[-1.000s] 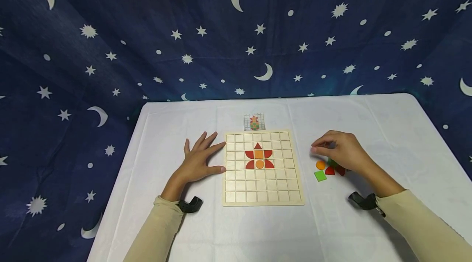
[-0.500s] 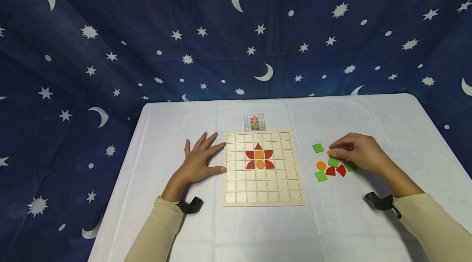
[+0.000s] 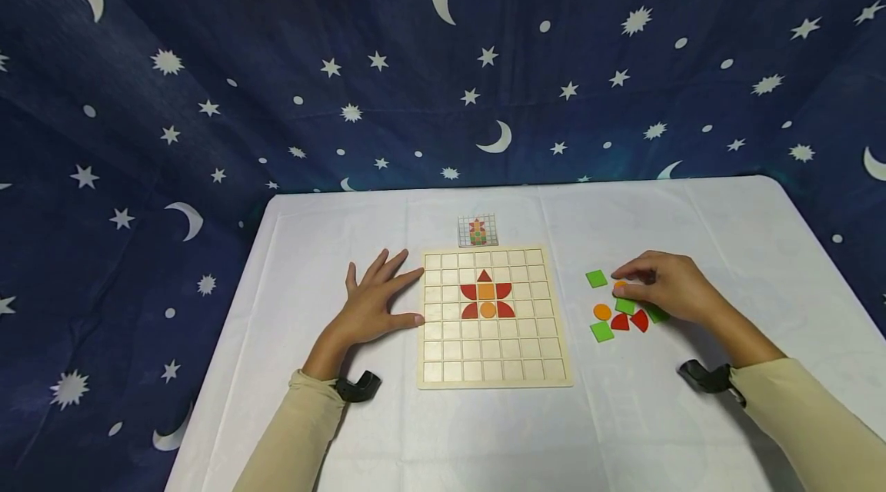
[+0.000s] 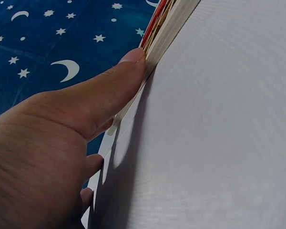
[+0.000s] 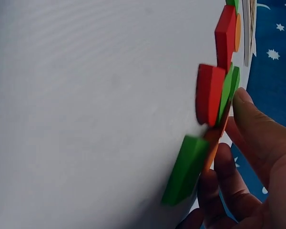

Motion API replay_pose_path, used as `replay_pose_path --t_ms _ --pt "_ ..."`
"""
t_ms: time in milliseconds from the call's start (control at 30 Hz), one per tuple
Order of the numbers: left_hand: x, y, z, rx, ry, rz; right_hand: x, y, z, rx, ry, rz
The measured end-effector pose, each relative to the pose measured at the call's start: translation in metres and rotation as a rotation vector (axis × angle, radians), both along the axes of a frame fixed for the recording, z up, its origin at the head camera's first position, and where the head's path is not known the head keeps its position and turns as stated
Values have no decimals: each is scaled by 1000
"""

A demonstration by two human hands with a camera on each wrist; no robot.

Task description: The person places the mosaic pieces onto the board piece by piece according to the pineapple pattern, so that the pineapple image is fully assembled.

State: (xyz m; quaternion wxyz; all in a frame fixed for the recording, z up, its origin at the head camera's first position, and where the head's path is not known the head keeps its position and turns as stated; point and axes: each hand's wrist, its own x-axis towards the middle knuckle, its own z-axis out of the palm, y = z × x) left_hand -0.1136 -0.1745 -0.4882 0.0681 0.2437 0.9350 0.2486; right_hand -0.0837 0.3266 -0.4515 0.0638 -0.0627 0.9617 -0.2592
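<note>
In the head view, my left hand [image 3: 371, 306] lies spread on the white cloth. Its thumb and index fingertips touch the left edge of the wooden grid board [image 3: 450, 370]. A figure of red and orange pieces [image 3: 487, 290] sits in the board's squares. On the right, my right hand [image 3: 667, 284] is low over loose pieces, thumb and index finger curved on either side of an orange disc [image 3: 619, 287], partly hidden. I cannot tell whether they pinch it. Close by lie a green square [image 3: 625, 307] and red quarter-circles [image 3: 640, 320].
A pattern card [image 3: 477, 231] showing a coloured figure on a grid lies behind the board. Left of the right hand are a green square [image 3: 597, 278], another orange disc [image 3: 602, 312] and a further green square [image 3: 602, 331]. A starry blue cloth [image 3: 388, 146] hangs behind the table.
My right hand has moved rightward from beside the far green square to the orange disc, uncovering that square and the pieces; lately it shifts slightly left. The left hand stays in place.
</note>
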Motion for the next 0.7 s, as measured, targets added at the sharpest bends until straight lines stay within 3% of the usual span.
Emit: replay_pose_path --t_ms 467,700 --pt "1 0 0 1 -4 -3 -12 -15 -2 -11 28 52" --pt "0 0 0 5 -2 -4 -13 -23 4 -59 -36 20"
